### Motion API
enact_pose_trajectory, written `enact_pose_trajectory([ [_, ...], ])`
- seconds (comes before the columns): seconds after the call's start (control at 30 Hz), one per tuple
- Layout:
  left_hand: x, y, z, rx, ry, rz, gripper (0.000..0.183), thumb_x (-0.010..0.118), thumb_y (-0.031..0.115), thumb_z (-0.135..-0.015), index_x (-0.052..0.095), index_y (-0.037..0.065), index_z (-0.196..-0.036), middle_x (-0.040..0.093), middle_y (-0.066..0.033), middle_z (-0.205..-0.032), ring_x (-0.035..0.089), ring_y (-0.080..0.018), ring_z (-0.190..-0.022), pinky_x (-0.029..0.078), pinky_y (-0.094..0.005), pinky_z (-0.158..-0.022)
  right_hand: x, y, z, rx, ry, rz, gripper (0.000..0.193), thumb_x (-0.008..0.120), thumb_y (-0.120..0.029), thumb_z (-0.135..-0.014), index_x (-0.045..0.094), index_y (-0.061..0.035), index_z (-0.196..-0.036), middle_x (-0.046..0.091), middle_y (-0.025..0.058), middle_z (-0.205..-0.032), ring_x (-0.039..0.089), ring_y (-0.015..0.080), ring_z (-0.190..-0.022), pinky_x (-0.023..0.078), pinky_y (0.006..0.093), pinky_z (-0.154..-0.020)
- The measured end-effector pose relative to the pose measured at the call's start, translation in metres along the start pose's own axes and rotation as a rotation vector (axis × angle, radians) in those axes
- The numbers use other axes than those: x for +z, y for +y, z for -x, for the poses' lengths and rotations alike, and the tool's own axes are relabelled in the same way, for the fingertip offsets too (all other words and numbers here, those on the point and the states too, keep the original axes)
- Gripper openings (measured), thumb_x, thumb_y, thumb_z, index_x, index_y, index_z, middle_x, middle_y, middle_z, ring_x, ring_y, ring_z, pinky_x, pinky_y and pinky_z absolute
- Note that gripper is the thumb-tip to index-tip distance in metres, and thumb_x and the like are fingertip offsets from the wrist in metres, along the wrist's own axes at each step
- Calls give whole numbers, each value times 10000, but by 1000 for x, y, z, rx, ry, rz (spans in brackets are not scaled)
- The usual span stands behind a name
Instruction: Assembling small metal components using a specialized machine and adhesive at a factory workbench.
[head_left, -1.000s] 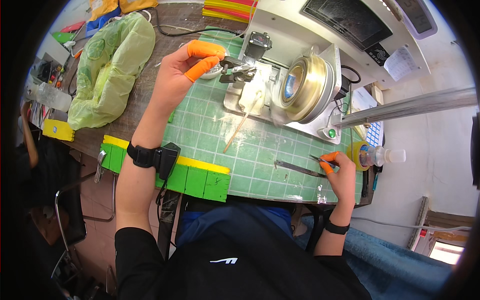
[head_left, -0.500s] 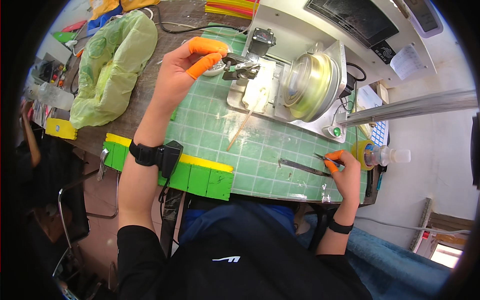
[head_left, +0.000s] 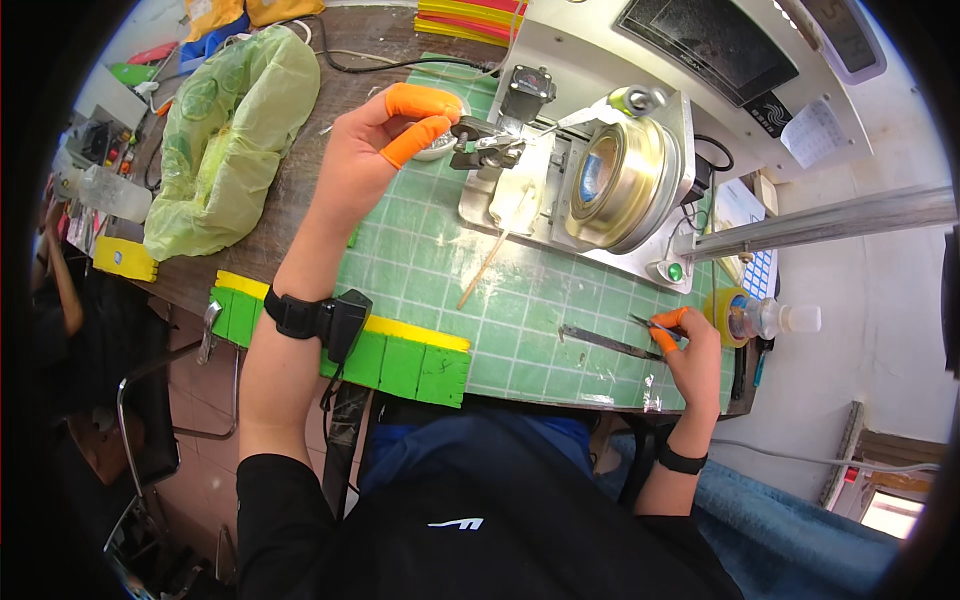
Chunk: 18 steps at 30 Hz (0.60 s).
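A worker wears a black short-sleeved shirt (head_left: 500, 490) with a small white angular chest mark (head_left: 455, 523). Smooth orange finger covers (head_left: 415, 142) sheathe the thumb and forefinger of the left hand (head_left: 368, 150) and right hand (head_left: 692, 358). A black strap (head_left: 297, 317) bearing a boxy black module (head_left: 346, 325) with a black cable (head_left: 328, 390) circles the left forearm; a slim black band (head_left: 684, 460), the right.

The black shirt (head_left: 400, 535) has a white angular logo (head_left: 467, 523) on the chest, pretty clear. Over on the white machine casing (head_left: 577, 55) there's a dark label (head_left: 766, 110) with a pale wavy emblem, plus lettering too tiny to make out. The paper note (head_left: 815, 132) beside it has blurry writing, and the slanted display (head_left: 840, 40) shows dim characters, honestly hard to read.
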<state>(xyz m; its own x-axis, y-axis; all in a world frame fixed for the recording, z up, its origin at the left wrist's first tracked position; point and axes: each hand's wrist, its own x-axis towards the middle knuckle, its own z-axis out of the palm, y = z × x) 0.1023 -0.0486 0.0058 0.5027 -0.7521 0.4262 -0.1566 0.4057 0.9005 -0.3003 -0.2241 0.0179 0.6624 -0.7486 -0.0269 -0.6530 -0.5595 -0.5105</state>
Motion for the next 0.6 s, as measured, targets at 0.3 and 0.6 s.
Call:
enact_pose_trajectory([
  [0.3,10,19,-5,0,8,-70,169,680,57,-958,698,7,-1119,699,-36,-1086,644,-113,-978,503,-263,-857,0,0,-1,-9,-8,9,152,740,53,-796,686,40,-937,678,130,-894,684,241,-829,524,319,-775],
  [0.6,38,67,-23,375,-267,-1112,157,750,39,-822,672,21,-957,624,-76,-1016,579,-276,-940,494,-384,-822,-14,-12,7,-71,80,-58,135,696,20,-861,617,44,-968,654,151,-899,674,299,-825,526,349,-774],
])
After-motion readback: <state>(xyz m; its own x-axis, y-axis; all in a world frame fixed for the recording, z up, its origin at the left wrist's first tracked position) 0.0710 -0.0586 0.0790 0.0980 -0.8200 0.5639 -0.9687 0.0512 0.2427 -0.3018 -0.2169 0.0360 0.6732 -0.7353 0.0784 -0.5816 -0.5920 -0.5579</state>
